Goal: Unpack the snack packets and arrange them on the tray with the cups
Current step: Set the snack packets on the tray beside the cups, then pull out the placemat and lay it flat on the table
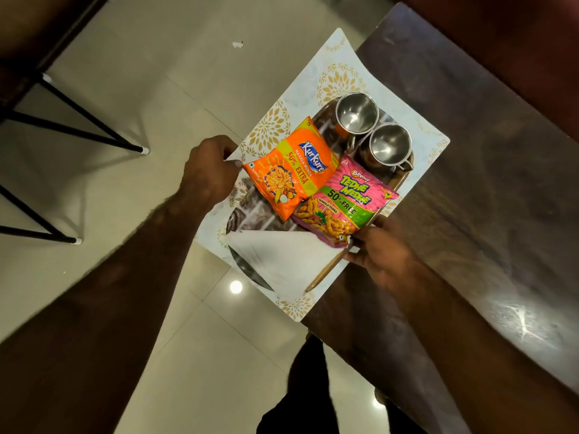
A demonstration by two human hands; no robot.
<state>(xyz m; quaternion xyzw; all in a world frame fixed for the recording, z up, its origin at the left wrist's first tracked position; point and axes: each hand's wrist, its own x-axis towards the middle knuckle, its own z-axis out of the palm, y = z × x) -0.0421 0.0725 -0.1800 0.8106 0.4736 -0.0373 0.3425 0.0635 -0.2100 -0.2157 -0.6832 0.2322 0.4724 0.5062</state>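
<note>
Snack packets lie side by side on the tray (395, 187), between the two hands. Just right of the left hand (209, 170) is the orange packet (289, 170), a glossy, puffed foil pouch; its long axis runs diagonally from the near edge up toward the cups, and its printed name reads up that slope. The pink packet (346, 203) lies just beyond the right hand (380, 247), equally shiny and crinkled, with a green band and a picture of orange sticks. Its long axis slants the same way, its near crimped end against the right fingers, and one side tucked against the orange one.

Left grip: the fingertips are closed on the edge of the white mat (404, 120), touching the corner of the orange packet. Right grip: the fingers curl around the tray's wooden rim by the pink packet's lower corner; whether they also pinch the packet cannot be told.

Beyond both packets stand two steel cups (372, 130), round, polished and upright, touching each other. A white paper napkin (282, 261), soft and creased, lies on the tray's near end, between the forearms. The tray has a dark patterned bed. The mat carries gold flower prints and overhangs the dark glossy worktop (488, 183) above a pale tiled floor (131, 89).
</note>
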